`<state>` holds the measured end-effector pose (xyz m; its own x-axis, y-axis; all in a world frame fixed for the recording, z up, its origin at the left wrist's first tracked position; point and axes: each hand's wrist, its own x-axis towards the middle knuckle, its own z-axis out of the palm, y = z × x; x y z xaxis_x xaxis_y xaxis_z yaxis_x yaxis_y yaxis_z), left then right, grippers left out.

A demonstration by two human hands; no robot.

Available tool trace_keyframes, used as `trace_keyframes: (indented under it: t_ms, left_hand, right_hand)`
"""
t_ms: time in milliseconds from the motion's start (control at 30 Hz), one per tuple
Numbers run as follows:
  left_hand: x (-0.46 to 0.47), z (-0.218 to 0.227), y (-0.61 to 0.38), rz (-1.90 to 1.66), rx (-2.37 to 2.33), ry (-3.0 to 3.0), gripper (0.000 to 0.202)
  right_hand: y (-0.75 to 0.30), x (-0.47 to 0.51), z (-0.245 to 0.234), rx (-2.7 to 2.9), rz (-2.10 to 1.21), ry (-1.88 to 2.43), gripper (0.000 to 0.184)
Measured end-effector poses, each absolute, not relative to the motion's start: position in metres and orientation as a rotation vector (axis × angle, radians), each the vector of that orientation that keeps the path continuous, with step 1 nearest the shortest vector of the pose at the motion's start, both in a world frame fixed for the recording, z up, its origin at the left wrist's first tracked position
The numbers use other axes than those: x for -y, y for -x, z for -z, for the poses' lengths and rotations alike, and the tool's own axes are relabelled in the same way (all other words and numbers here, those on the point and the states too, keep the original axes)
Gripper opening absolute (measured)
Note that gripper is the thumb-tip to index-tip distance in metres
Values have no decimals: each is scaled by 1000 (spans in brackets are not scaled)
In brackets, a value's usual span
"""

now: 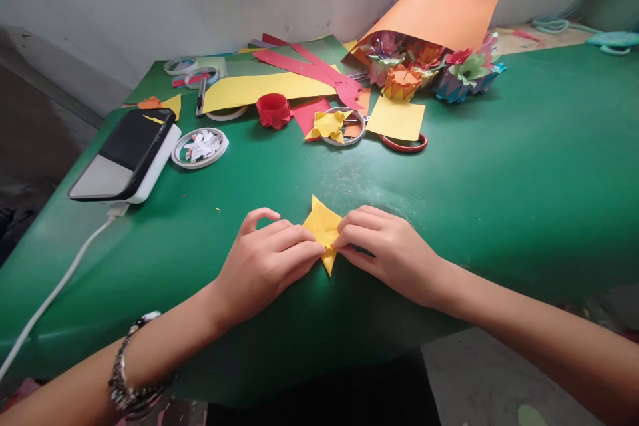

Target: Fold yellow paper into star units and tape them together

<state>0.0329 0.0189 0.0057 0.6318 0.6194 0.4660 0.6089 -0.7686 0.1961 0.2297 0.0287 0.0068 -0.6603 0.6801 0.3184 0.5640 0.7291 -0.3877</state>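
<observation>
A small folded yellow paper (322,223) lies on the green table (524,166) near its front edge. My left hand (264,263) presses on the paper's left side, fingers together and the index finger raised. On the right, my right hand (387,246) pinches the paper's edge with closed fingers. Both hands cover part of the paper; a pointed tip shows above and another below.
A phone on a white power bank (127,153) with a cable lies at the left. Behind are tape rolls (200,146), a red paper ring (273,110), a yellow square sheet (396,118), yellow and red strips, and paper flowers (429,66) under an orange sheet.
</observation>
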Motion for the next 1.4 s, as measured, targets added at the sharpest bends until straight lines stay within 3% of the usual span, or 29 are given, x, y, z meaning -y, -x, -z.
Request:
trace_keyframes:
  t_ms: [233,500,767,1000,1400]
  left_hand:
    - [-19,-11,-32,-743,-1056,-2834,16]
    - [-30,-8,-40,-650,-1135,-2485,11]
    - [-26,-7,-37,-606,-1090,-2688,14]
    - [-27,-10,-36,-622,-1039,-2909,20]
    - [-29,-12,-18,-484,-733,-3259,25]
  right_hand:
    - [-234,-25,-8,2555,-153,884,25]
    - [-228,-23,-6,2353,-405,1037,15]
    - [-225,-24,-5,2389,-444,1060,11]
    - [-229,-26,-6,2521,-273,962,23]
    - [-241,-26,-16,2757,71,665,27]
